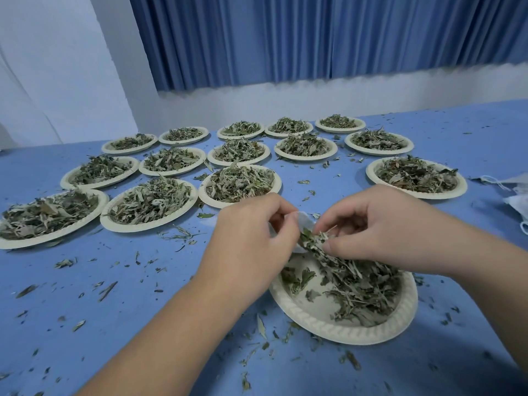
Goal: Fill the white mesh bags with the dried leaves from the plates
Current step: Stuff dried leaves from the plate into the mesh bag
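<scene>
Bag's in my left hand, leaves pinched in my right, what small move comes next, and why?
Probably push the leaves into the bag. The left hand holds the bag over the near plate, the right hand pinches the leaves right against it, and most of the clump shows outside the bag. The plate below would likely catch spills.

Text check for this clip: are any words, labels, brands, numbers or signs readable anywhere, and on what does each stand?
None: no text, number or sign shows anywhere.
The plates, the bag held by the left hand, the leaves pinched by the right hand, the spare bags, the table and the curtain all look unmarked.
</scene>
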A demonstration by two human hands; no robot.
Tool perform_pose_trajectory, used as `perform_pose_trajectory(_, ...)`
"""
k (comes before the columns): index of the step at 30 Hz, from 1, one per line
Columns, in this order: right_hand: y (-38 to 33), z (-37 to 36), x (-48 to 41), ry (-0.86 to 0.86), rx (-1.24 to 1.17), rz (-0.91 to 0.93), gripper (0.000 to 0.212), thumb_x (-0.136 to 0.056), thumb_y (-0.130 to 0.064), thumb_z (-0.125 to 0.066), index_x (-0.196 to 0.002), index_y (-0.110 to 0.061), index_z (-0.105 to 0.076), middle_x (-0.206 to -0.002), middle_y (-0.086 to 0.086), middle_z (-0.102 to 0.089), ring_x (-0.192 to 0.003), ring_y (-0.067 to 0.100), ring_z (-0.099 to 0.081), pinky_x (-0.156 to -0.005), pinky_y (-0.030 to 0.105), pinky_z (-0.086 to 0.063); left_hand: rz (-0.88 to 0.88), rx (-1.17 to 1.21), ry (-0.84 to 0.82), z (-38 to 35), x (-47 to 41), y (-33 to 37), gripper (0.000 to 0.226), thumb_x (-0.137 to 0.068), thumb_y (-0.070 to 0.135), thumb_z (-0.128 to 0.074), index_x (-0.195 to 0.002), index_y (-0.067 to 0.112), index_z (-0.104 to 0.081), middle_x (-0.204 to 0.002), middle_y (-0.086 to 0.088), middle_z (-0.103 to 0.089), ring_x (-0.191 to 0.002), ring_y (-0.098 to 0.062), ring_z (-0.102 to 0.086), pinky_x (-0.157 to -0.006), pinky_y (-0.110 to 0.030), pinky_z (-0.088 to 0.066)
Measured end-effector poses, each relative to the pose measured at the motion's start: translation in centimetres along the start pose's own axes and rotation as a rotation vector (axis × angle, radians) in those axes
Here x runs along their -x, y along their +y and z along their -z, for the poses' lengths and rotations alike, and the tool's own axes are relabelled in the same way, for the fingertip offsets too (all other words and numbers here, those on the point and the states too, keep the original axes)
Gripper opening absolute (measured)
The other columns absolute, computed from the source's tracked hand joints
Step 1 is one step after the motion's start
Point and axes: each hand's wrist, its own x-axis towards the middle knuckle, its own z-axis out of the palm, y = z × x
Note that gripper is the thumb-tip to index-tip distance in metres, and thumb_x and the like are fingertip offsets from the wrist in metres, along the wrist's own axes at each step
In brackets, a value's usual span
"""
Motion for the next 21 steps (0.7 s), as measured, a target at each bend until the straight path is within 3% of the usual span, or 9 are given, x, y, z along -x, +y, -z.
perform_pose_trajectory(6,-0.6,-1.0,0.3,0.159,0.145,0.041,0.015,-0.074,-0.022,-0.073,-0.083,-0.034,-0.075,-0.059,-0.023,-0.063,-0.054,-0.006,-0.055,-0.053,0.008,-0.04,0.021,0.02,-0.051,-0.6,0.2,0.4,0.01,-0.085,0.022,-0.067,-0.079,0.025,-0.073,-0.052,0.018,-0.053,-0.053,0.005,-0.049,-0.05,-0.006,-0.032)
perform_pose_trajectory(10,-1.0,-1.5,0.5,0.264,0.15,0.095,0.016,-0.07,-0.018,-0.074,-0.073,-0.033,-0.068,-0.064,-0.016,-0.066,-0.065,-0.005,-0.059,-0.063,0.008,-0.045,0.089,0.081,-0.059,-0.8,0.2,0.6,0.01,-0.085,0.022,-0.066,-0.078,0.027,-0.072,-0.059,0.018,-0.061,-0.05,0.003,-0.051,-0.047,-0.006,-0.033)
perform_pose_trajectory(16,-0.9,-2.1,0.4,0.301,0.241,0.114,0.025,-0.069,-0.02,-0.074,-0.08,-0.031,-0.054,-0.07,-0.016,-0.062,-0.07,-0.002,-0.059,-0.068,0.028,-0.052,0.192,0.205,-0.077,-0.9,0.2,0.7,0.013,-0.085,0.022,-0.067,-0.075,0.027,-0.073,-0.062,0.015,-0.066,-0.05,0.003,-0.053,-0.048,-0.008,-0.036)
perform_pose_trajectory(21,-1.1,-2.6,0.5,0.411,0.25,0.207,0.024,-0.073,-0.023,-0.07,-0.083,-0.031,-0.05,-0.07,-0.018,-0.058,-0.077,-0.001,-0.056,-0.065,0.023,-0.046,0.251,0.328,-0.085,-0.8,0.0,1.1,0.014,-0.087,0.019,-0.067,-0.076,0.023,-0.075,-0.067,0.003,-0.07,-0.064,-0.013,-0.063,-0.056,-0.021,-0.047)
